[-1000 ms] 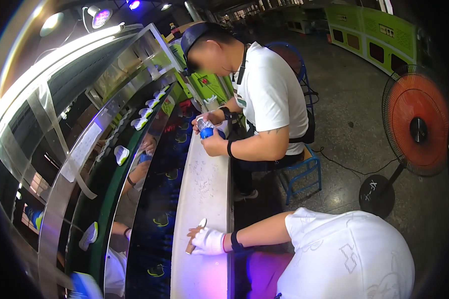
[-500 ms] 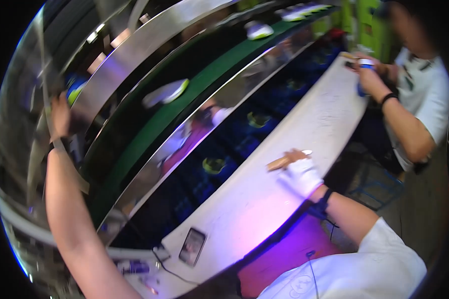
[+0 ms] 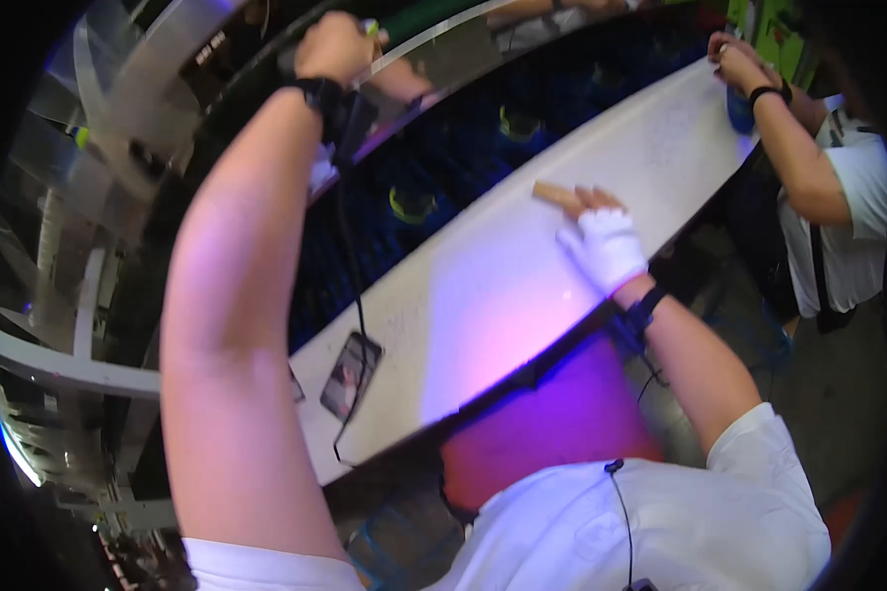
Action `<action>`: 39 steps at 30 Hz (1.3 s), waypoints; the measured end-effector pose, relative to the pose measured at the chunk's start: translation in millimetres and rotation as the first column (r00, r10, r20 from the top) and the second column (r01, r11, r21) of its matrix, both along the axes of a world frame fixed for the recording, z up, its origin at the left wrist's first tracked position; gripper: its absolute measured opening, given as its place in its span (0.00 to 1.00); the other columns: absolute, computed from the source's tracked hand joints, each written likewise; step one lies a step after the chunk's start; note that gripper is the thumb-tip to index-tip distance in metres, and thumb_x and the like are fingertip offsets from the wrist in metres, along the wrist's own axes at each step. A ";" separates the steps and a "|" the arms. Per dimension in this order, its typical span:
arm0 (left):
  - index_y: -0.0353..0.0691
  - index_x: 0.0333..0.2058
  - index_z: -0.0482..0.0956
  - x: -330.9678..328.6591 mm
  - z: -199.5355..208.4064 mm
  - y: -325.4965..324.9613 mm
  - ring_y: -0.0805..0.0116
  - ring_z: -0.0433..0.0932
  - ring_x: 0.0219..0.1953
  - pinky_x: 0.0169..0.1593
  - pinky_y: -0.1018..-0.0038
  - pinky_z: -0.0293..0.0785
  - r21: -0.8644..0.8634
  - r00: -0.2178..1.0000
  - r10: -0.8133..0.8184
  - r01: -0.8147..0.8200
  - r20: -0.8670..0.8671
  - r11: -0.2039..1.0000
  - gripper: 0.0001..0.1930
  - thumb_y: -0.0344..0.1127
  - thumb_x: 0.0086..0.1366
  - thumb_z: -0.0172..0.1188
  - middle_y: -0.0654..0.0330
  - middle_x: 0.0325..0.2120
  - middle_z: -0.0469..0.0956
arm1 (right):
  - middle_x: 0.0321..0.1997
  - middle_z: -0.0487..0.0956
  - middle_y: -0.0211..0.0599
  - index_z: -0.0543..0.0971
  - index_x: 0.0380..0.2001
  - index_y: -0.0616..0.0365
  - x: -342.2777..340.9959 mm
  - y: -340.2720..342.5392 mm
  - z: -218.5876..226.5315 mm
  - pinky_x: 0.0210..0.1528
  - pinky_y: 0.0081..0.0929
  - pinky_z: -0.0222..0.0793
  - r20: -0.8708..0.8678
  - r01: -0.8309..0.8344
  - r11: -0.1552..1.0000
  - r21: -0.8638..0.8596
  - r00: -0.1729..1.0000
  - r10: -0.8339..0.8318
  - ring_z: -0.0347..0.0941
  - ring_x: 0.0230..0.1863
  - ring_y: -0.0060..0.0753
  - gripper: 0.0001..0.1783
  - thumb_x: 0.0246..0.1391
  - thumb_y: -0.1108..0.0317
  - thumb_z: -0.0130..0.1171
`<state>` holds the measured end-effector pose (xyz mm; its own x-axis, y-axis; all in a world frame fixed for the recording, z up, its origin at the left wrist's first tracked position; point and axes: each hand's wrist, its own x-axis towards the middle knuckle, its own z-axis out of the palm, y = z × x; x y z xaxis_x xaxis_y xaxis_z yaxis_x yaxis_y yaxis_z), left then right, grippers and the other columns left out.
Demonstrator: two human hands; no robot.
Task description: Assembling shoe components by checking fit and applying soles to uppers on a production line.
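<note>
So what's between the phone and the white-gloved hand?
In the head view, only the white bench top, partly lit pinkish purple, lies between the phone and the gloved right hand.

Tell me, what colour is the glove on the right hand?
The glove is white; the head view shows it best.

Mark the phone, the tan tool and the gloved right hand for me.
Phone (image 3: 346,383): head view, on its screen.
Tan tool (image 3: 554,196): head view, its exposed end.
Gloved right hand (image 3: 604,242): head view, on the glove's back.
</note>
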<state>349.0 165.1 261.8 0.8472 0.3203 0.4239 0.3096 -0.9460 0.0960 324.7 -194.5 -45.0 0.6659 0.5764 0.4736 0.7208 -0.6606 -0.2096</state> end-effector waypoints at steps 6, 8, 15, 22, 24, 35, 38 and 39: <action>0.31 0.41 0.81 -97.2 -17.0 -90.0 0.64 0.84 0.33 0.39 0.66 0.78 -0.138 0.769 -0.441 0.554 0.463 0.821 0.10 0.34 0.74 0.64 0.50 0.32 0.86 | 0.69 0.78 0.47 0.87 0.46 0.55 -0.8 1.1 20.0 0.72 0.50 0.65 -0.037 0.021 0.999 -0.040 0.999 -0.023 0.72 0.69 0.56 0.19 0.62 0.53 0.65; 0.43 0.41 0.89 -137.8 -58.6 -103.9 0.51 0.87 0.38 0.40 0.63 0.82 0.243 0.636 -0.696 0.655 0.334 0.715 0.06 0.31 0.69 0.64 0.50 0.36 0.88 | 0.69 0.78 0.47 0.87 0.46 0.56 -0.3 -2.8 14.7 0.71 0.50 0.66 -0.020 0.025 0.999 -0.040 0.999 -0.026 0.73 0.69 0.57 0.19 0.62 0.53 0.65; 0.41 0.41 0.82 -212.7 -250.4 -188.1 0.47 0.83 0.54 0.60 0.59 0.80 -0.345 0.729 -0.647 0.680 0.223 0.647 0.07 0.30 0.66 0.69 0.53 0.44 0.84 | 0.69 0.79 0.45 0.88 0.46 0.56 -6.3 9.9 12.8 0.70 0.48 0.70 -0.011 0.003 1.000 -0.008 1.000 -0.003 0.75 0.68 0.54 0.18 0.61 0.56 0.66; 0.40 0.51 0.81 -112.7 -303.9 52.5 0.59 0.80 0.53 0.56 0.56 0.79 -0.997 0.829 0.559 -0.027 0.020 0.076 0.26 0.47 0.61 0.79 0.49 0.44 0.84 | 0.67 0.79 0.44 0.87 0.45 0.59 -13.7 20.7 38.7 0.70 0.48 0.68 -0.067 -0.013 0.993 0.115 0.998 0.021 0.73 0.69 0.53 0.19 0.58 0.55 0.69; 0.40 0.58 0.74 -62.2 -267.5 -14.3 0.58 0.80 0.54 0.53 0.52 0.81 -0.883 0.654 0.607 -0.423 -0.451 -0.202 0.37 0.50 0.56 0.82 0.48 0.49 0.83 | 0.66 0.79 0.46 0.87 0.44 0.59 -3.6 -8.1 17.9 0.69 0.49 0.68 -0.084 0.000 0.994 0.106 0.996 0.009 0.73 0.68 0.54 0.18 0.57 0.56 0.69; 0.34 0.64 0.69 -199.5 -223.9 -55.6 0.47 0.81 0.57 0.66 0.46 0.77 -0.647 0.928 0.371 0.268 -0.025 -0.714 0.22 0.40 0.79 0.57 0.45 0.58 0.78 | 0.70 0.76 0.48 0.87 0.41 0.63 -9.3 -6.2 30.5 0.72 0.48 0.66 -0.187 0.057 0.997 0.056 0.981 -0.046 0.69 0.71 0.54 0.17 0.58 0.59 0.69; 0.32 0.70 0.64 -270.5 -207.8 -107.1 0.43 0.79 0.62 0.67 0.45 0.75 -0.543 0.935 0.356 0.297 -0.002 -0.785 0.29 0.45 0.80 0.56 0.42 0.65 0.74 | 0.71 0.75 0.48 0.86 0.44 0.64 -9.7 0.9 33.1 0.72 0.48 0.65 -0.173 0.045 0.998 0.049 0.984 -0.036 0.69 0.72 0.53 0.19 0.58 0.59 0.69; 0.31 0.70 0.64 -290.4 -205.3 -116.7 0.43 0.78 0.62 0.68 0.45 0.75 -0.592 0.952 0.306 0.237 -0.018 -0.771 0.30 0.46 0.80 0.57 0.42 0.65 0.74 | 0.71 0.75 0.48 0.86 0.44 0.64 -10.9 3.0 34.9 0.72 0.48 0.65 -0.174 0.034 0.998 0.048 0.984 -0.025 0.69 0.72 0.53 0.19 0.58 0.59 0.69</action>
<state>58.6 48.4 56.5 0.7993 0.2496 -0.5467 0.0522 0.8774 0.4769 313.8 -191.5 -10.1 0.7570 0.5333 0.3775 0.6508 -0.6667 -0.3633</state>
